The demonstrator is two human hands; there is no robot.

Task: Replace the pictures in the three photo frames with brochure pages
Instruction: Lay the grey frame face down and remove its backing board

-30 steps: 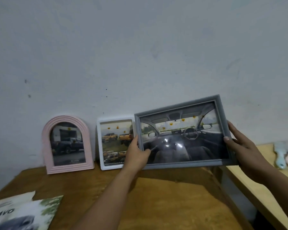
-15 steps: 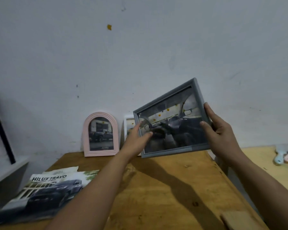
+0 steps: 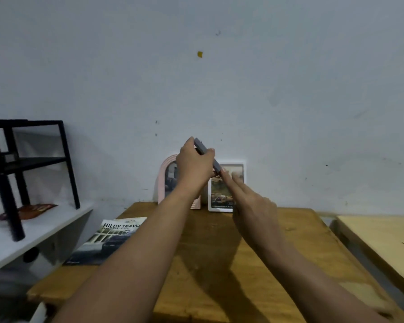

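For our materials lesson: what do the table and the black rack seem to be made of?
Table: apparently wood, brown, matt, with visible grain and dark marks. Black rack: probably painted metal or plastic, judging by its thin, straight, uniformly dark bars; the picture leaves it open.

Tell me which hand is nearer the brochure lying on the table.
Left. The left hand grips the grey frame above the pink arched frame, on the brochure's side; the right hand lies farther right, before the white frame.

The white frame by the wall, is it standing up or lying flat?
Standing up. The white frame stands on its bottom edge at the back of the wooden table, next to the pink frame, its picture facing forward.
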